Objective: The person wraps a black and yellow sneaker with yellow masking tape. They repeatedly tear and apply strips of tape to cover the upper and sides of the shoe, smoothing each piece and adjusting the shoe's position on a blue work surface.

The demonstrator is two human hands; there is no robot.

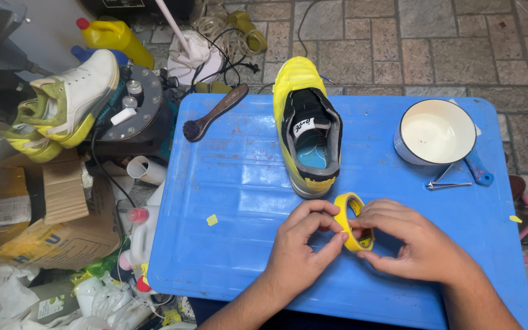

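Note:
A roll of yellow tape (pixel 351 220) is held upright between both hands just above the blue table (pixel 233 183). My left hand (pixel 304 244) pinches its left side with thumb and fingers. My right hand (pixel 410 244) grips the right side, fingers curled over the roll's edge. Just beyond the hands a yellow and black shoe (pixel 307 122) lies on the table, heel towards me, toe pointing away.
A dark shoe brush (pixel 215 113) lies at the table's far left. A white pan with a blue handle (pixel 438 134) and metal tweezers (pixel 447 182) sit at the right. Small yellow tape scraps (pixel 212 219) dot the table. Another white-yellow shoe (pixel 68 101), bottles and boxes crowd the floor left.

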